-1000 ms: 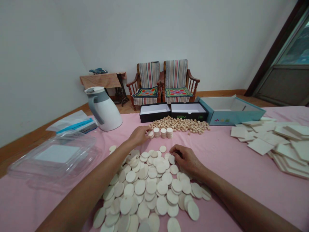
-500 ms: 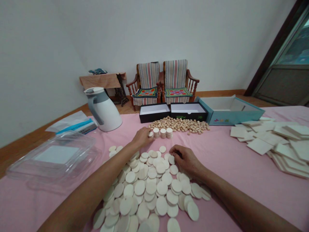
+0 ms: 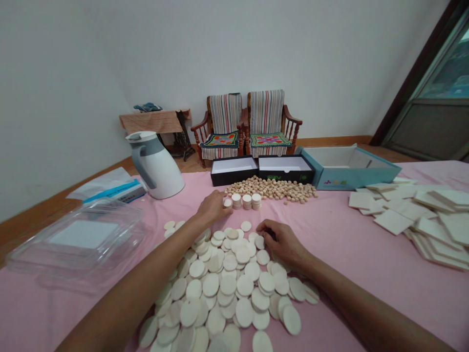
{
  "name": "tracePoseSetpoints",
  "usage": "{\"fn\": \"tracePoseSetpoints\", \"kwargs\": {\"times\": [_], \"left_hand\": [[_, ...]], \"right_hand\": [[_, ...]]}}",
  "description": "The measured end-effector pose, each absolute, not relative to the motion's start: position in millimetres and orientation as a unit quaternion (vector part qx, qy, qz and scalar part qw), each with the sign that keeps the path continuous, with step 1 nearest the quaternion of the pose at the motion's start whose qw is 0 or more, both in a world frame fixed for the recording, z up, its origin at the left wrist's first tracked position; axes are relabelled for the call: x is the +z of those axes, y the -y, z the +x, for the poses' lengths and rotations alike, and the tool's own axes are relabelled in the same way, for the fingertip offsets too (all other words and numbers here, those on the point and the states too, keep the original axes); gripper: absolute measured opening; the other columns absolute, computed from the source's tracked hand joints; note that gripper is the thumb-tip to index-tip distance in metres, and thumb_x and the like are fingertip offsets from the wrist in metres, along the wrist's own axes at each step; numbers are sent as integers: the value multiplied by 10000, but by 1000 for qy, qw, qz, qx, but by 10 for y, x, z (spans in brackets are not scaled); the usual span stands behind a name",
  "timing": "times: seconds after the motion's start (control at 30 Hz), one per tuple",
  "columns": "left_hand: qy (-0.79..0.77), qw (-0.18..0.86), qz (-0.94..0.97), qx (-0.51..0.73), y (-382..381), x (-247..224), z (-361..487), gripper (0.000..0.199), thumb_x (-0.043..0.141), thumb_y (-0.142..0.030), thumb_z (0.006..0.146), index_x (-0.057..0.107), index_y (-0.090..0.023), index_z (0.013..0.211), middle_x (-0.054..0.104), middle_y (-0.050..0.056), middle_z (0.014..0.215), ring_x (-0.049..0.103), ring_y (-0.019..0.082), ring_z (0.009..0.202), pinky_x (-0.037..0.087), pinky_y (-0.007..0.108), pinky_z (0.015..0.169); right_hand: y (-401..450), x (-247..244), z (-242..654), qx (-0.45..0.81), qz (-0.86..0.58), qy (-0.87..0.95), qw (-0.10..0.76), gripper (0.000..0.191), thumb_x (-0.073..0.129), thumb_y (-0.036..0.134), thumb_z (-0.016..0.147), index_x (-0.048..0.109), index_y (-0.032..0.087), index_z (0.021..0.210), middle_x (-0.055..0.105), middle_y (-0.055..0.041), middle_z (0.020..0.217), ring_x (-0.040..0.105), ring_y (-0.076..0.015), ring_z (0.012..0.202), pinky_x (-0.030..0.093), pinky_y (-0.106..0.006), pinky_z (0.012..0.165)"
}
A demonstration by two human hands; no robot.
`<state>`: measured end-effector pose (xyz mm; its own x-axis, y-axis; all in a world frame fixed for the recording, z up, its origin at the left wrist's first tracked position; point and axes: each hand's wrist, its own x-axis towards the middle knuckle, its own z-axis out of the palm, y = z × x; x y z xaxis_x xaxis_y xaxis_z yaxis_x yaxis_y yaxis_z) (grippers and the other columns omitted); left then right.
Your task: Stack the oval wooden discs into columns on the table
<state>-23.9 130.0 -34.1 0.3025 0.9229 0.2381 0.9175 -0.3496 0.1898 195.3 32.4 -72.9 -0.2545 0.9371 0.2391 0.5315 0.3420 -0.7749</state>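
Observation:
Pale round wooden discs [image 3: 229,284] lie in a wide loose heap on the pink cloth before me. Beyond the heap, short stacks of the same discs [image 3: 246,201] stand in a row. My left hand [image 3: 213,207] reaches over the heap to the row's left end, its fingers closed around the sides of the leftmost disc stack [image 3: 227,202], which is lower than its neighbours. At the heap's right edge rests my right hand [image 3: 284,240], fingers curled in beside a loose disc [image 3: 260,242]. Its fingertips are partly hidden, so what they pinch, if anything, does not show.
Behind the stacks lie small wooden beads [image 3: 271,188], then two black boxes [image 3: 234,178] and a blue box [image 3: 339,181]. Square wooden boards [image 3: 414,210] are piled at right. A white jug [image 3: 163,171], a clear plastic container [image 3: 78,234] and a blue-white packet [image 3: 115,191] stand left.
Both hands keep almost the same places. The whole view has shifted very slightly; the discs and stacks look unchanged.

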Motion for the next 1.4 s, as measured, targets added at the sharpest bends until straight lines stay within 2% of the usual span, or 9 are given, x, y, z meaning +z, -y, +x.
{"fn": "tracePoseSetpoints", "kwargs": {"times": [0.07, 0.17, 0.23, 0.3, 0.37, 0.67, 1.0, 1.17, 1.4], "left_hand": [[-566, 5, 808, 163, -1207, -289, -258, 263, 644, -284, 724, 611, -160, 954, 622, 81, 946, 597, 216, 837, 444, 285, 712], [-509, 33, 847, 153, -1033, -248, -208, 130, 589, -223, 772, 624, -173, 887, 629, 42, 863, 591, 176, 786, 443, 260, 707], [-443, 68, 884, 134, -922, -256, -121, 184, 597, -210, 773, 639, -202, 951, 643, 20, 907, 596, 154, 805, 447, 238, 733], [-366, 97, 918, 113, -839, -280, -18, 294, 620, -193, 752, 637, -224, 1044, 638, 30, 1003, 586, 173, 913, 440, 255, 810], [-338, 106, 930, 101, -793, -308, 71, 278, 611, -173, 749, 657, -212, 1020, 635, 52, 993, 572, 197, 947, 433, 282, 833], [-410, 94, 900, 110, -749, -442, 136, 283, 655, -154, 662, 662, -164, 946, 637, 84, 934, 570, 237, 912, 450, 307, 770], [-520, 43, 813, 260, -1043, -198, -273, 256, 604, -196, 725, 665, -191, 973, 623, 34, 894, 596, 147, 725, 469, 247, 679], [-535, 34, 806, 253, -1306, -249, -417, 197, 619, -232, 731, 687, -179, 908, 631, 30, 829, 602, 156, 706, 461, 250, 657], [-531, 37, 814, 234, -1385, -372, -380, 241, 673, -257, 722, 701, -201, 954, 654, 31, 882, 599, 155, 726, 455, 240, 662]], "right_hand": [[-324, -731, 1954, 283, -496, 740, 355, 217, 423, 92, 750, 614, 167, 819, 639, -18, 732, 549, -127, 650, 402, -226, 609], [-325, -729, 1954, 283, -499, 739, 353, 227, 420, 88, 744, 616, 167, 826, 637, -16, 722, 547, -127, 640, 402, -225, 605], [-325, -729, 1953, 284, -499, 739, 352, 230, 421, 87, 741, 616, 170, 832, 641, -16, 729, 551, -128, 644, 405, -224, 605], [-326, -731, 1953, 285, -498, 739, 352, 230, 422, 85, 737, 613, 172, 832, 645, -16, 737, 556, -129, 651, 410, -223, 608], [-327, -737, 1954, 285, -497, 740, 353, 233, 422, 81, 731, 612, 172, 830, 648, -16, 743, 559, -129, 651, 412, -222, 610], [-343, -772, 1962, 284, -492, 743, 355, 232, 419, 85, 735, 611, 174, 830, 652, -22, 762, 569, -135, 676, 416, -223, 621], [-326, -749, 1956, 284, -498, 739, 353, 220, 419, 91, 745, 609, 169, 822, 650, -23, 738, 560, -132, 648, 412, -231, 615], [-328, -762, 1957, 285, -498, 738, 354, 206, 417, 106, 762, 604, 171, 821, 641, -16, 709, 552, -129, 628, 407, -228, 602], [-327, -746, 1951, 294, -500, 735, 350, 198, 424, 110, 768, 608, 164, 816, 640, -19, 713, 542, -126, 621, 398, -226, 593]]}}
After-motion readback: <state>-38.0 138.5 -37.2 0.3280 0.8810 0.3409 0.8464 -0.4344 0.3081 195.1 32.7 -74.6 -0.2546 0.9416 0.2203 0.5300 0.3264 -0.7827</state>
